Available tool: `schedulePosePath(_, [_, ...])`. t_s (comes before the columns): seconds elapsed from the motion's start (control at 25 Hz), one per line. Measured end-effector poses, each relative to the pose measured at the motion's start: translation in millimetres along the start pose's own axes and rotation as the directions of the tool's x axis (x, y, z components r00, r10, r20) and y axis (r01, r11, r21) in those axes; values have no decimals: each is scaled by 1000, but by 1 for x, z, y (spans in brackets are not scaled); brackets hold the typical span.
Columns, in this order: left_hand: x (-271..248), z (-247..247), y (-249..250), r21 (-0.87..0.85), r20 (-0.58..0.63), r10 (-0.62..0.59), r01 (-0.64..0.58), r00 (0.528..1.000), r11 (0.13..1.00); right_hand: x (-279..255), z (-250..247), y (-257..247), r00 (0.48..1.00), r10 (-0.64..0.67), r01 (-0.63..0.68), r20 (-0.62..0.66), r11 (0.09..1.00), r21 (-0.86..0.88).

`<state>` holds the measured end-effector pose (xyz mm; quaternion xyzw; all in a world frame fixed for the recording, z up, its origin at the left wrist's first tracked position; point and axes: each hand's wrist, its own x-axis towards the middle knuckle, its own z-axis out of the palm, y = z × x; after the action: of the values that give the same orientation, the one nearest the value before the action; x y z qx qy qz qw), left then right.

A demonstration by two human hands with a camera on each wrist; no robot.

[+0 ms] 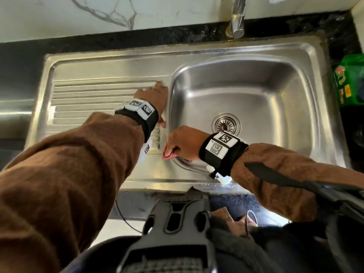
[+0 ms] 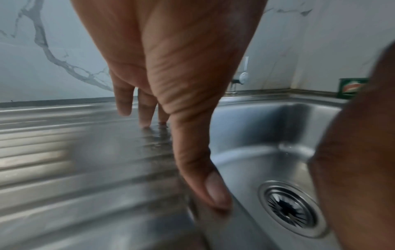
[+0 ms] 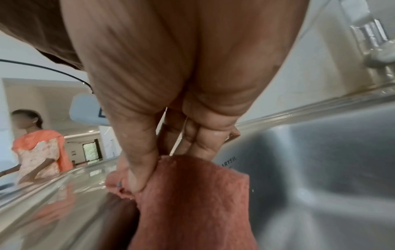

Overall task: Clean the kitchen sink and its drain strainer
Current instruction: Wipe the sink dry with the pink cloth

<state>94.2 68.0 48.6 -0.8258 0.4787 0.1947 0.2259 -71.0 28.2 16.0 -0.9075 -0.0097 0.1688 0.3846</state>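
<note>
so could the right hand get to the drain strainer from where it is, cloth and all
Probably yes. The right hand grips the cloth at the basin's near-left rim, and the drain strainer lies just beyond it with nothing lying between. The left hand rests on the draining board, out of the way.

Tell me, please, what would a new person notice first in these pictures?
First, the two hands at the near left corner of the steel sink basin: the right hand grips a pink cloth on the rim, while the left hand rests with straight fingers on the ribbed drainboard. Then the round drain strainer in the basin floor, and the green packet at the right edge.
</note>
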Motion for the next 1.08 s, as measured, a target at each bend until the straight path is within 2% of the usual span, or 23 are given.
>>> schedulePosePath(0.04, [-11, 8, 5, 18, 5, -10, 10, 1000, 1000, -4, 4, -1, 999, -5, 6, 36, 1000, -9])
schedulePosePath(0.16, [-48, 30, 32, 101, 177, -95, 78, 980, 992, -24, 12, -6, 994, -5, 10, 108, 999, -48])
schedulePosePath(0.32, [-70, 49, 57, 118, 170, -143, 124, 975, 985, -46, 15, -10, 983, 21, -6, 183, 997, -82])
schedulePosePath(0.56, [-79, 51, 53, -43, 174, -141, 150, 975, 988, -83, 7, -9, 990, 23, -20, 137, 999, -27])
schedulePosePath(0.72, [-82, 51, 56, -58, 177, -139, 151, 974, 987, -108, -4, 3, 976, 138, -140, 169, 990, 0])
schedulePosePath(0.8, [-82, 50, 57, -96, 171, -147, 164, 974, 982, -106, -8, 5, 979, 177, -175, 104, 984, -26])
schedulePosePath(0.92, [-80, 50, 58, -126, 162, -146, 167, 976, 978, -86, 2, -12, 995, 96, -96, -17, 995, -17])
schedulePosePath(1.0, [-78, 52, 53, -128, 155, -132, 153, 979, 980, -67, 25, -27, 999, 14, -16, -29, 998, -67])
schedulePosePath(1.08, [-81, 52, 49, -124, 159, -109, 129, 981, 984, -54, 45, -32, 1000, 16, -17, -25, 999, -43])
